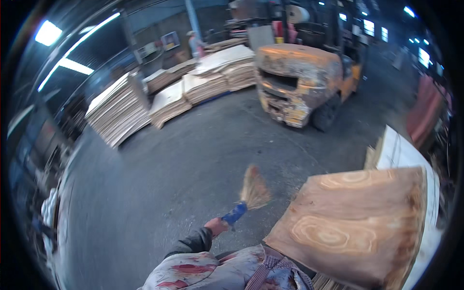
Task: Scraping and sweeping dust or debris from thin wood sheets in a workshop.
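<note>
My left hand (216, 226) is closed round the blue-wrapped handle (235, 213) of a short straw hand broom (255, 188). The broom's tan bristles fan out away from me, over the dark floor, and look slightly blurred. Whether they touch the floor I cannot tell. A dark grey sleeve covers my left forearm. To the right of the broom lies a large wood veneer sheet (350, 220) with brown swirling grain, on top of a stack. My right hand does not show.
A worn orange forklift (299, 82) stands ahead to the right. Stacks of pale sheets (121, 111) and lower piles (208, 82) line the far left. A person (195, 44) is behind them. White sheeting (403, 150) lies beside the veneer. Dark concrete floor (183, 154) spreads between.
</note>
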`<move>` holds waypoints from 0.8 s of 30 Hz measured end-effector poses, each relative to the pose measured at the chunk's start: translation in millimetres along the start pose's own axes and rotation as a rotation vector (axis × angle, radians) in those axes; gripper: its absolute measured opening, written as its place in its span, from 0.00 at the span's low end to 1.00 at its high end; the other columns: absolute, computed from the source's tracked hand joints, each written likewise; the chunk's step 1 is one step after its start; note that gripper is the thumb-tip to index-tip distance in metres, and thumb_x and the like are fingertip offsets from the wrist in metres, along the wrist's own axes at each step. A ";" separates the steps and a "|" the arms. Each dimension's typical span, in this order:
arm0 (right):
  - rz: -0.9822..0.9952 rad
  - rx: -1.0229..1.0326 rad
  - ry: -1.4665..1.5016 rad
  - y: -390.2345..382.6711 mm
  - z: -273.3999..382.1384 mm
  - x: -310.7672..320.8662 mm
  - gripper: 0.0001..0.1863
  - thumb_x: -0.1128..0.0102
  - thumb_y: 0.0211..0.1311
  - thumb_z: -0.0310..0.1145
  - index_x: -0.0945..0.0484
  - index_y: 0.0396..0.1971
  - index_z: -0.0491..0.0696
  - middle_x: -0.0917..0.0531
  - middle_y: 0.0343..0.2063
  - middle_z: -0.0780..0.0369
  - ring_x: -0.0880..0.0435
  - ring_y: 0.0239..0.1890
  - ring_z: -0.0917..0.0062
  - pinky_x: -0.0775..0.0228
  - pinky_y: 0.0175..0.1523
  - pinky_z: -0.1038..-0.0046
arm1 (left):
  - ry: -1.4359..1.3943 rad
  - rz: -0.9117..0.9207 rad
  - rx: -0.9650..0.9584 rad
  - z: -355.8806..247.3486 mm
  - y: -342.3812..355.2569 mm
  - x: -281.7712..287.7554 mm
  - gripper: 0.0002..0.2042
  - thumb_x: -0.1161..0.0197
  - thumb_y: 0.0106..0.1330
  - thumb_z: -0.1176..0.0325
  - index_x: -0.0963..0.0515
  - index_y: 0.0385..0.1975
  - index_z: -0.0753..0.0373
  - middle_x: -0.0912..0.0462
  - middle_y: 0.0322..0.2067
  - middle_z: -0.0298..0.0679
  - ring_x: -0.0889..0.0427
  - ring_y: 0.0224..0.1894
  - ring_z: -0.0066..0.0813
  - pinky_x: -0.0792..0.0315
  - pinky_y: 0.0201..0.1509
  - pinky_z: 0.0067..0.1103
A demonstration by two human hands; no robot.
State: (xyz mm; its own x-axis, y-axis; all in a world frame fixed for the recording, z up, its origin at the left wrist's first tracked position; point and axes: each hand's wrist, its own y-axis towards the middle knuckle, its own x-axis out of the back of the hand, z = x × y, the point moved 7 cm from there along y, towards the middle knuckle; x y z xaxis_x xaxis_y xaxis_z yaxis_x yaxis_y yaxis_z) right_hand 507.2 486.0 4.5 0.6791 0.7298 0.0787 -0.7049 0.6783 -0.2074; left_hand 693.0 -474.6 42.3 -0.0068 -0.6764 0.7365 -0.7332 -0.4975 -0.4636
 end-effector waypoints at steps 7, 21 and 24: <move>-0.040 0.115 -0.027 16.8 46.0 23.7 0.15 0.54 0.57 0.46 0.28 0.37 0.52 0.25 0.22 0.69 0.31 0.19 0.81 0.40 0.23 0.79 | 0.070 0.030 -0.050 -62.2 -40.3 9.2 0.20 0.46 0.54 0.55 0.29 0.44 0.59 0.26 0.42 0.49 0.25 0.44 0.38 0.31 0.45 0.29; -0.167 -0.247 0.175 -85.7 6.4 -136.5 0.06 0.47 0.55 0.37 0.30 0.31 0.52 0.23 0.20 0.66 0.25 0.16 0.77 0.38 0.18 0.79 | -0.760 0.196 -0.086 -226.4 87.0 -80.5 0.18 0.47 0.57 0.59 0.31 0.46 0.59 0.28 0.46 0.49 0.27 0.46 0.35 0.32 0.47 0.28; -0.108 -0.038 0.364 -80.6 8.1 -112.2 0.08 0.48 0.56 0.38 0.29 0.31 0.50 0.23 0.19 0.65 0.25 0.16 0.77 0.37 0.19 0.79 | -0.756 0.248 -0.166 -270.1 99.1 -98.3 0.18 0.47 0.57 0.60 0.31 0.46 0.59 0.28 0.45 0.49 0.27 0.45 0.35 0.32 0.47 0.28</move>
State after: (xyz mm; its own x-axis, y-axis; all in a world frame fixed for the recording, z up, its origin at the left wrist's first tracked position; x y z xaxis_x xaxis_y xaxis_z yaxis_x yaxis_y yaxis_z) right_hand 486.2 350.1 20.2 0.7821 0.5717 -0.2478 -0.6219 0.7409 -0.2536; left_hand 437.3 -310.7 57.0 0.2353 -0.9699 0.0627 -0.8622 -0.2381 -0.4471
